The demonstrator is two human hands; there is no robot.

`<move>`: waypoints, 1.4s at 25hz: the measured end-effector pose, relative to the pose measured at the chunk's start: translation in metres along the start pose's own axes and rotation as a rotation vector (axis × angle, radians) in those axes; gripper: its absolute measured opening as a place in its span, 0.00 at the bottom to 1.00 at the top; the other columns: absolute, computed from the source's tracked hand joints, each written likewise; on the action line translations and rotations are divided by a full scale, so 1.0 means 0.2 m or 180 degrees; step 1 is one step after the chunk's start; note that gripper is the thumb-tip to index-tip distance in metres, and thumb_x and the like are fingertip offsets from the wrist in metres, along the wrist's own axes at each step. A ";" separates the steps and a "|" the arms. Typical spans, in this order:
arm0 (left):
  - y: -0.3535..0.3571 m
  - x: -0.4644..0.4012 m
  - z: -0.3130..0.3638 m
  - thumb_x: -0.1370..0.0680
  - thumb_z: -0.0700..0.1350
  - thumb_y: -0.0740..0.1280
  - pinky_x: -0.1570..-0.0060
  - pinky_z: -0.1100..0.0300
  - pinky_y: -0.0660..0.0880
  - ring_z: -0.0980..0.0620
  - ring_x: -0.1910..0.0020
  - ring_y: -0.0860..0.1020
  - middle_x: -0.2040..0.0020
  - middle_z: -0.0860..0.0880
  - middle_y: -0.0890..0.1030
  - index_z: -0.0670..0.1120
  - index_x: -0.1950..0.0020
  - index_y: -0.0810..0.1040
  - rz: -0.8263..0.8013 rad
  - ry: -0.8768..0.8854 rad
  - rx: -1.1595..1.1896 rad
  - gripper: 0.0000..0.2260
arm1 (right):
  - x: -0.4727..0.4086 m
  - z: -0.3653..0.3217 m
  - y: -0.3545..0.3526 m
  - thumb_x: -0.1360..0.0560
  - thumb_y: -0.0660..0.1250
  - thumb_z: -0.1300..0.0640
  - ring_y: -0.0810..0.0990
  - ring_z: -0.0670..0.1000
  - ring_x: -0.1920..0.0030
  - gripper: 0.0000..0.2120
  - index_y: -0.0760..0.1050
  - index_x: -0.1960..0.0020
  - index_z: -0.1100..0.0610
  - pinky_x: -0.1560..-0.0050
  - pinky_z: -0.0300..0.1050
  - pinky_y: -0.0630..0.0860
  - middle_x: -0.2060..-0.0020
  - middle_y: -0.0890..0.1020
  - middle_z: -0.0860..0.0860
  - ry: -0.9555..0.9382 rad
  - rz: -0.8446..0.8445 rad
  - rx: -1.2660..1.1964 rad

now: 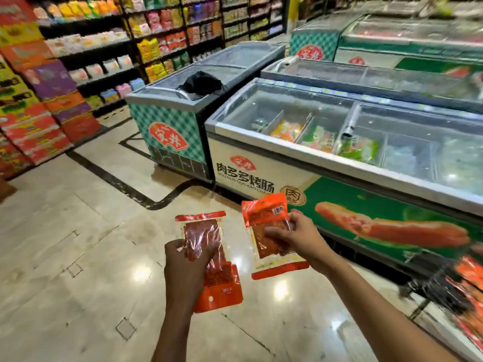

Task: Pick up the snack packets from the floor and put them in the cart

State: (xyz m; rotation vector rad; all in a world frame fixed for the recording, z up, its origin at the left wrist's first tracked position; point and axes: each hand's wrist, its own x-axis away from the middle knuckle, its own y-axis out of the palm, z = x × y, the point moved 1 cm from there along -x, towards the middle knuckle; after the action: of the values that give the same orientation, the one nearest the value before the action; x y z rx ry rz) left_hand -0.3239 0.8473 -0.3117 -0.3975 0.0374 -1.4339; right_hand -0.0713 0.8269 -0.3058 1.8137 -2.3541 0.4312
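My left hand (187,267) grips orange snack packets (206,236) with clear windows showing red strips; two packets seem stacked, one sticking out below the hand. My right hand (295,235) holds another orange snack packet (264,218) by its middle, thumb on the front. Both packets hang above the shiny tiled floor (78,257). At the lower right edge, the dark wire cart (439,291) shows blurred, with orange packets (470,273) inside it.
A long chest freezer (339,163) with glass lids runs along the right, close to my right hand. A second, green-checked freezer (170,126) stands behind it. Snack shelves (156,35) and stacked boxes (31,100) line the left and back.
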 end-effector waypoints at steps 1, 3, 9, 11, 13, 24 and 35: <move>0.13 -0.02 0.05 0.32 0.55 0.81 0.44 0.40 0.80 0.45 0.51 0.83 0.46 0.47 0.82 0.51 0.39 0.68 -0.0150 0.0055 -0.0013 0.30 | -0.01 0.02 -0.14 0.30 0.80 0.55 0.88 0.51 0.58 0.18 0.78 0.45 0.60 0.63 0.50 0.84 0.55 0.87 0.55 0.0009 0.0150 -0.0022; 0.35 -0.06 0.15 0.32 0.54 0.80 0.45 0.41 0.80 0.46 0.51 0.83 0.49 0.50 0.81 0.52 0.40 0.68 -0.0392 0.0184 -0.0042 0.29 | -0.02 0.05 -0.36 0.30 0.79 0.55 0.88 0.53 0.58 0.19 0.77 0.44 0.60 0.63 0.50 0.84 0.54 0.87 0.56 -0.0014 0.0387 -0.0107; 1.12 -0.14 0.43 0.36 0.57 0.82 0.45 0.42 0.80 0.48 0.50 0.84 0.47 0.50 0.84 0.50 0.39 0.72 -0.1359 0.0639 -0.0226 0.32 | 0.02 0.12 -1.03 0.31 0.80 0.58 0.87 0.47 0.60 0.20 0.75 0.44 0.59 0.64 0.40 0.82 0.55 0.87 0.53 -0.0056 0.1420 -0.0479; 1.39 -0.11 0.50 0.33 0.53 0.82 0.45 0.43 0.80 0.47 0.50 0.83 0.46 0.48 0.83 0.46 0.38 0.72 -0.1762 0.0758 -0.0344 0.31 | 0.07 0.18 -1.26 0.33 0.81 0.56 0.86 0.42 0.60 0.23 0.75 0.43 0.59 0.63 0.34 0.79 0.53 0.86 0.53 -0.0086 0.1870 -0.0484; 1.66 -0.03 0.55 0.33 0.53 0.82 0.48 0.45 0.82 0.47 0.53 0.84 0.48 0.47 0.83 0.45 0.38 0.72 -0.2092 0.0831 -0.0466 0.31 | 0.14 0.25 -1.47 0.33 0.82 0.56 0.84 0.37 0.62 0.23 0.76 0.43 0.59 0.63 0.30 0.77 0.53 0.86 0.52 -0.0066 0.2207 -0.0512; 3.04 0.88 0.52 0.33 0.52 0.82 0.45 0.43 0.80 0.49 0.51 0.84 0.49 0.52 0.82 0.47 0.41 0.71 -0.3191 0.1031 -0.0689 0.28 | 0.70 0.86 -2.72 0.31 0.80 0.60 0.88 0.49 0.58 0.22 0.74 0.42 0.62 0.64 0.42 0.82 0.53 0.87 0.56 0.0098 0.3241 -0.1088; 4.03 1.36 0.15 0.31 0.49 0.81 0.50 0.50 0.80 0.51 0.51 0.83 0.48 0.49 0.82 0.47 0.43 0.69 -0.3827 0.0628 -0.1172 0.26 | 0.80 1.61 -3.48 0.40 0.85 0.47 0.87 0.64 0.54 0.36 0.72 0.41 0.62 0.60 0.66 0.83 0.55 0.87 0.60 0.0828 0.3577 -0.1462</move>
State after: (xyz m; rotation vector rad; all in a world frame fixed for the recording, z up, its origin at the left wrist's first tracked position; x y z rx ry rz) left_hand 0.4934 0.6594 -0.4588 -0.6211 0.2584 -2.6704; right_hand 0.5758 0.4182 -0.4685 0.1283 -2.7188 0.1620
